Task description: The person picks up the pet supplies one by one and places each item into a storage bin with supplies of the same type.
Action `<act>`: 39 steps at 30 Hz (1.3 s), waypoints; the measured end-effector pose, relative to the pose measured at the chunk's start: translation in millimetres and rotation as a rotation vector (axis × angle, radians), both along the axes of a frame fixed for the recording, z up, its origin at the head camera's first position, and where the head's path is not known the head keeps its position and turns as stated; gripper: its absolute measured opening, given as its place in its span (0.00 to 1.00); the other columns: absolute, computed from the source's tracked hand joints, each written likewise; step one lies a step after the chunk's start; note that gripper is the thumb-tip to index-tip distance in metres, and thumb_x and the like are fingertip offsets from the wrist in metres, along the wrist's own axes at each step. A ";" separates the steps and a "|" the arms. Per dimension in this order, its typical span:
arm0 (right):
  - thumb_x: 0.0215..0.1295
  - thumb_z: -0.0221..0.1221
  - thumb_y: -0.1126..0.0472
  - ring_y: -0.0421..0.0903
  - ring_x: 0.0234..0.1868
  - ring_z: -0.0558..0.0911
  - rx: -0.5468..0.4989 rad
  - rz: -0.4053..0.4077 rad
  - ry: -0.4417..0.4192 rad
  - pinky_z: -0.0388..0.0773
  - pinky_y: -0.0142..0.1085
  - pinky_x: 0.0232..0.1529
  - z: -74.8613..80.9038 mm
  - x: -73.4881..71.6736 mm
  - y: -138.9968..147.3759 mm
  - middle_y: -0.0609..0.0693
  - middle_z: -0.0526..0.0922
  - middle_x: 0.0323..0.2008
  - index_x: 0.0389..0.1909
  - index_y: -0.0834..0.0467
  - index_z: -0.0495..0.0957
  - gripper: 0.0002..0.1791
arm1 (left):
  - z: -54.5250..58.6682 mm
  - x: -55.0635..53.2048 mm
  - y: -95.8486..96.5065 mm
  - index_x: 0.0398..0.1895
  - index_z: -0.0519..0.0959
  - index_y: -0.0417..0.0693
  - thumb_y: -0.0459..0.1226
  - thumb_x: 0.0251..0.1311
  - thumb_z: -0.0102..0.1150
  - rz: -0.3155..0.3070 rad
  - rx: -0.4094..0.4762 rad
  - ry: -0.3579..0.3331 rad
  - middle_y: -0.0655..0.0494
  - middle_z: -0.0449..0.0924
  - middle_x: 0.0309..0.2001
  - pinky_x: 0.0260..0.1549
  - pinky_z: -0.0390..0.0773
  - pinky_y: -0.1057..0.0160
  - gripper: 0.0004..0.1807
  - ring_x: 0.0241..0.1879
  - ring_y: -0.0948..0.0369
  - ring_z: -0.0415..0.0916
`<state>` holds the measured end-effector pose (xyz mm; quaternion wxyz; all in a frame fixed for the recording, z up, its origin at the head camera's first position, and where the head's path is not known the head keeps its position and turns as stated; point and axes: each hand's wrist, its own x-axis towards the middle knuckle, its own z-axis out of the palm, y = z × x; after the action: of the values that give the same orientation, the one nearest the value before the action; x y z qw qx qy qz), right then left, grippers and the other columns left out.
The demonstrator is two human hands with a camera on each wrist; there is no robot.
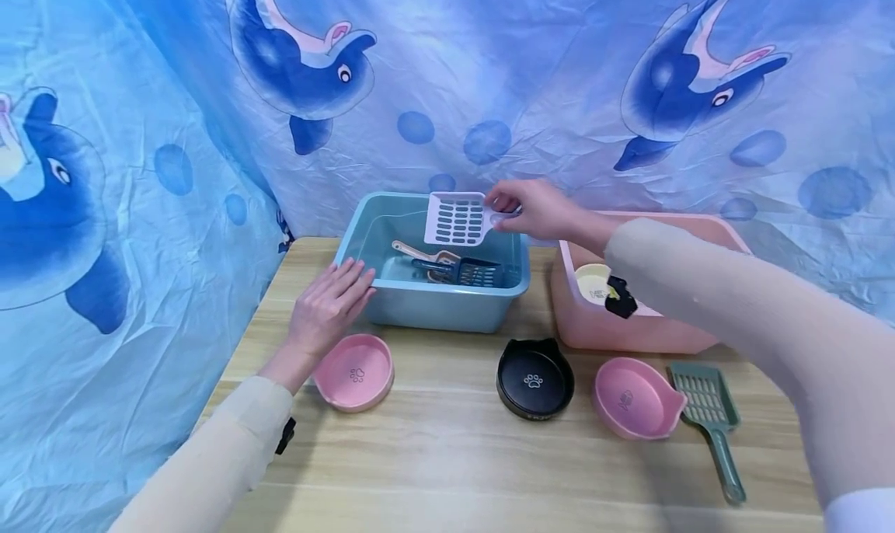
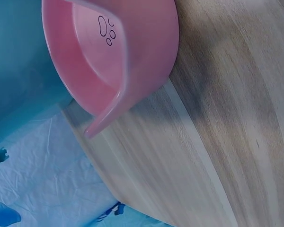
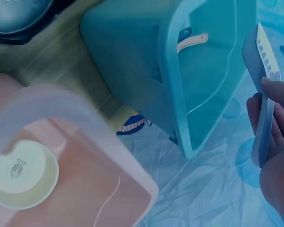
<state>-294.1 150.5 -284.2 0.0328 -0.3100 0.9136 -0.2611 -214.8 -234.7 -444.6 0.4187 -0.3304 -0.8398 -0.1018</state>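
My right hand (image 1: 534, 209) grips a pale lavender slotted litter scoop (image 1: 454, 219) by its handle, above the back right of a blue litter box (image 1: 433, 306). In the right wrist view the scoop (image 3: 263, 113) is seen edge-on, with fingers round its handle. Inside the blue box lie a dark blue litter scoop (image 1: 478, 273) and a beige scoop (image 1: 412, 251), partly covered by the dark one. My left hand (image 1: 332, 304) rests on the box's front left rim, its fingers extended. Just below that hand sits a pink bowl (image 1: 356, 374) with a paw print.
A pink litter box (image 1: 629, 335) stands at the right with a cream bowl (image 1: 591, 279) inside. Along the table's (image 1: 447, 455) front are a black cat-eared bowl (image 1: 535, 381), another pink bowl (image 1: 636, 399) and a green scoop (image 1: 709, 409). A dolphin-printed curtain (image 1: 447, 67) hangs behind.
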 end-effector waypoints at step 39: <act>0.74 0.67 0.64 0.63 0.71 0.78 -0.001 -0.028 -0.326 0.76 0.55 0.72 -27.5 -41.3 -13.1 0.70 0.78 0.68 0.75 0.67 0.69 0.33 | -8.1 1.1 12.5 0.60 0.87 0.44 0.43 0.60 0.76 0.085 0.111 0.010 0.38 0.86 0.57 0.64 0.81 0.40 0.25 0.60 0.39 0.84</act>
<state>-335.4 137.4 -311.7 0.1770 -0.2509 0.9003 -0.3086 -213.7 -222.2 -452.8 0.4445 -0.2715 -0.8439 -0.1286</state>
